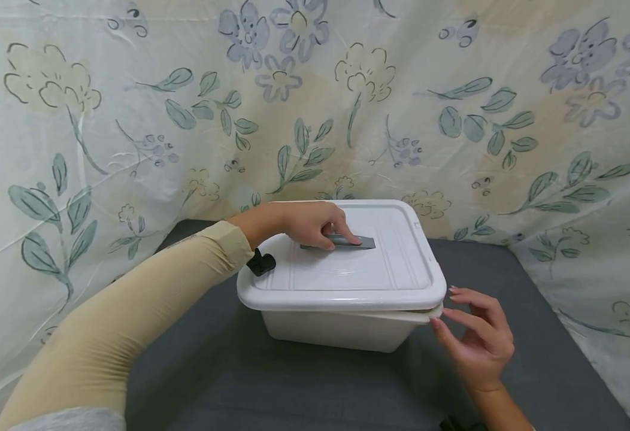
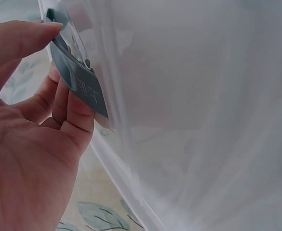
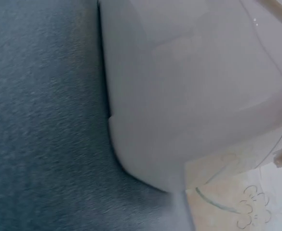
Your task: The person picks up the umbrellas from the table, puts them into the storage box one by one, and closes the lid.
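A white plastic lid (image 1: 396, 263) lies askew over a cream storage box (image 1: 336, 331); the box's front right corner pokes out from under it. My left hand (image 1: 312, 222) grips the grey handle (image 1: 366, 242) on top of the lid. In the left wrist view, the thumb is on one side of this handle (image 2: 78, 79) and the fingers are on the other. At the box's front right corner, my right hand (image 1: 479, 341) pinches the rim between thumb and index finger. The right wrist view shows the box wall (image 3: 189, 96) up close, with most of that hand out of sight.
The box stands on a dark grey cloth surface (image 1: 293, 389). Behind and at both sides hangs a floral curtain (image 1: 293, 120). A black strap piece (image 1: 262, 263) sits by the left wrist, over the lid's left edge.
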A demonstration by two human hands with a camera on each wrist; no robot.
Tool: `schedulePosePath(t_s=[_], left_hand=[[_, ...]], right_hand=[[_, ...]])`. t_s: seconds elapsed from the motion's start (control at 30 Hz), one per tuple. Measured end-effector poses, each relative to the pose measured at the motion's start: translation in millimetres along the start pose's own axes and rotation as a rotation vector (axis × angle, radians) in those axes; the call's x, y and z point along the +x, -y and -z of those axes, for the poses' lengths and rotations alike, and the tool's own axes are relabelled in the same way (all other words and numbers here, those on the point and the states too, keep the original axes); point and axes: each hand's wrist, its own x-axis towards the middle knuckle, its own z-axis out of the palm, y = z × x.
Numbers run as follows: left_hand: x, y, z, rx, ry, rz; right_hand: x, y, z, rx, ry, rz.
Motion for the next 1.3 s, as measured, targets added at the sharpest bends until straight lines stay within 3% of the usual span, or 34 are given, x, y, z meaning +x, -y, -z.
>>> schedulePosePath(t_s=[0.23, 0.5, 0.87, 1.3], left_hand=[[2.3, -0.4, -0.4, -0.011, 0.021, -0.012], [4.5, -3.8, -2.3, 0.025, 0.043, 0.006], [9.7, -5.6, -5.6, 0.048, 0.045, -0.021], [10.4, -2.9, -14.2, 0.060, 0.042, 0.016]], right_hand=[[7, 2, -1.0, -0.031, 0.080, -0.069], [10, 4, -3.6, 0.012, 0.159, -0.112], [9, 5, -6.3, 0.036, 0.164, -0.106], [-1, 5, -4.1, 0.020, 0.179, -0.126]])
